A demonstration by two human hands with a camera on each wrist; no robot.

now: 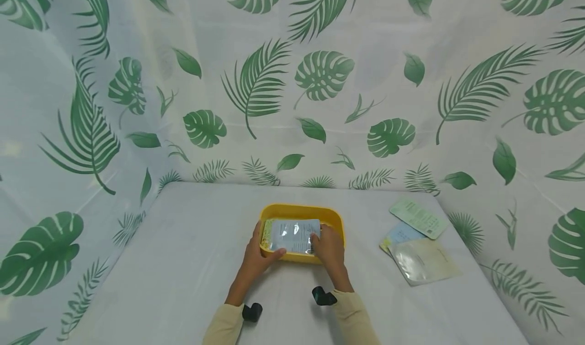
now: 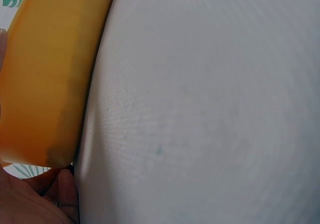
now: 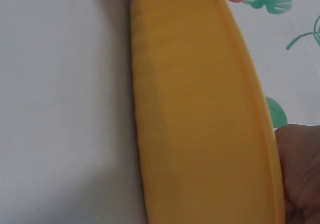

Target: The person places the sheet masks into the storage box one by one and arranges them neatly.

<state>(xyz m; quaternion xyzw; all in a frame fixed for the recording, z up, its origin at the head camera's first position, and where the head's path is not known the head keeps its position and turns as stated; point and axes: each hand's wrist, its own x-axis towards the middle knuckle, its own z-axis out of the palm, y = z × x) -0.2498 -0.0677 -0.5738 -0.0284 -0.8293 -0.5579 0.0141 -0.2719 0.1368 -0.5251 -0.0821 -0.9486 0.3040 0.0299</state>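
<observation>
A yellow plastic tray (image 1: 303, 211) stands on the table in the head view. Inside it lies a flat silvery-blue sachet (image 1: 294, 237) with small print, and a yellow-green patterned sachet (image 1: 267, 233) shows from under its left edge. My left hand (image 1: 256, 256) grips the tray's left end, its thumb over the front rim. The right hand (image 1: 331, 247) reaches over the tray's right side and pinches the right edge of the silvery-blue sachet between thumb and fingers. Both wrist views mostly show the tray's outer wall (image 2: 50, 73), (image 3: 200, 93); the right fingertips are hidden there.
To the right on the white table (image 1: 183, 263) lie a green sachet (image 1: 419, 218), a blue sachet (image 1: 402, 232) and a cream sachet (image 1: 425, 261), partly overlapping. A leaf-printed curtain (image 1: 274, 147) borders the table at the back and sides.
</observation>
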